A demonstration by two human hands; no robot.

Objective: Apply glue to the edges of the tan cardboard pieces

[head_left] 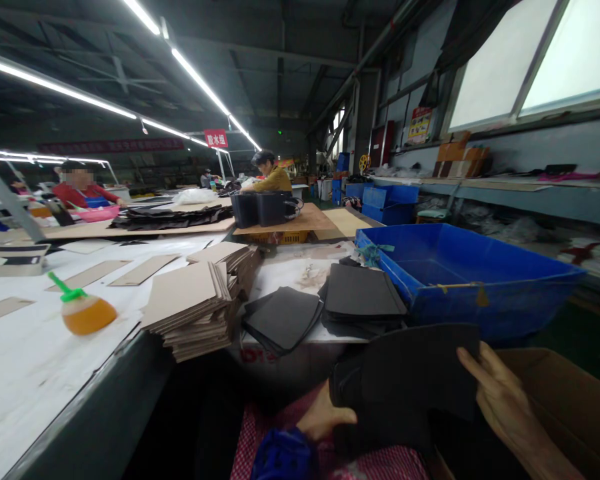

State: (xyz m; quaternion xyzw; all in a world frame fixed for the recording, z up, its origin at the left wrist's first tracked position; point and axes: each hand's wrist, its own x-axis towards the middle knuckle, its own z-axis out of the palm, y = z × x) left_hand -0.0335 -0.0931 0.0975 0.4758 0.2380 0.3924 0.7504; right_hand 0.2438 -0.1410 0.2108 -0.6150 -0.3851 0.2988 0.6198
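Above my lap I hold a stack of black sheets between both hands. My left hand grips the stack's left edge, thumb on the near face, other fingers hidden behind it. On the right side, my right hand clasps the edge, with fingers lying over the face of the front sheet and the thumb out of sight. Beyond them, two piles of black sheets rest on the bench: a fanned one and a squarer one. A tall stack of beige boards stands left of these.
A blue bin stands at right, above a cardboard box. On the white table sit a glue bottle with a green nozzle and flat beige pieces. Two co-workers sit farther back, near a dark container.
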